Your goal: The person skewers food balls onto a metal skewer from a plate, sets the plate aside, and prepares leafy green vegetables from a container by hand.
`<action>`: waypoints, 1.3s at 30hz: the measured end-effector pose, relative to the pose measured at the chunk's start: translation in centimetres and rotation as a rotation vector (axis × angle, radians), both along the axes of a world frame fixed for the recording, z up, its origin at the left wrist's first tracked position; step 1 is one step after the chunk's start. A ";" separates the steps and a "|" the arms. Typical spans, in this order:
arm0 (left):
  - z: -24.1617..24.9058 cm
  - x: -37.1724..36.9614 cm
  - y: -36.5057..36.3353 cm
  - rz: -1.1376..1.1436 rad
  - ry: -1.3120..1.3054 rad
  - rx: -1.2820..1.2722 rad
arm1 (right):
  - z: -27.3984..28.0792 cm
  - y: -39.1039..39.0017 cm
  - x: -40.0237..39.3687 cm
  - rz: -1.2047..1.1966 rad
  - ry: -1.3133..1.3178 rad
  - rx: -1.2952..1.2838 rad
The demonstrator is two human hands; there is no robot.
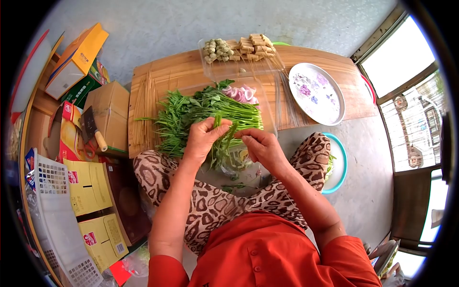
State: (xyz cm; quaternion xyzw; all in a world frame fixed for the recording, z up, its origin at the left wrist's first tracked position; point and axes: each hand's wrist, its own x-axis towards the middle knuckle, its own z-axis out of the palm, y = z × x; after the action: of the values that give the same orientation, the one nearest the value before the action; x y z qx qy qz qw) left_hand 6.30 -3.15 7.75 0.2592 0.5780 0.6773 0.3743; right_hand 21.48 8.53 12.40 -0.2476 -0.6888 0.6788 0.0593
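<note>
My left hand (200, 138) is closed around a small bunch of leafy green stalks (221, 146), which hangs down between my knees. Close by on the right, my right hand (262, 147) is pinched at the edge of the same bunch; what lies between its fingertips is too small to make out. Just beyond both hands, a pile of leafy greens (191, 110) lies with its cut stems to the right. Sliced pink-purple onion (241, 93) sits behind the stems in a clear tray (268, 112). Below the hands is a clear plastic bag (234, 165).
Thin wooden skewers (149, 103) lie on the wooden table (351, 107). At its back, a clear container (215, 72) holds skewered brown rolls (256, 47) and pale green pieces (216, 50). A floral plate (316, 93) stands right. A cleaver (93, 128) leans by boxes; a blue-rimmed basin (342, 167) is on the floor.
</note>
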 end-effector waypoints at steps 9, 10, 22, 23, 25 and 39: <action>1.4 -0.6 -0.3 0.063 -0.047 0.139 | 0.4 1.1 1.3 -0.028 0.028 -0.030; 1.4 -0.6 -0.2 0.062 -0.047 0.139 | 0.6 1.0 1.4 -0.030 0.028 -0.030; 1.2 -0.4 -0.3 0.033 -0.197 0.169 | 1.7 -0.4 1.0 0.066 0.050 0.009; 1.2 -0.4 -0.3 0.037 -0.202 0.173 | 1.8 -0.4 1.0 0.070 0.049 0.006; 1.1 -0.4 -0.4 0.042 -0.207 0.177 | 1.8 -0.5 1.0 0.074 0.046 0.003; 1.0 -0.5 -0.5 0.067 -0.116 0.127 | 1.9 -0.5 1.1 0.085 0.050 0.050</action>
State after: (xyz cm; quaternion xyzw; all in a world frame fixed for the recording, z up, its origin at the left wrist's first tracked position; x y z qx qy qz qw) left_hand 5.79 -3.68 8.75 0.2233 0.5197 0.7384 0.3672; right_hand 22.56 8.06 14.27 -0.1995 -0.7137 0.6693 0.0535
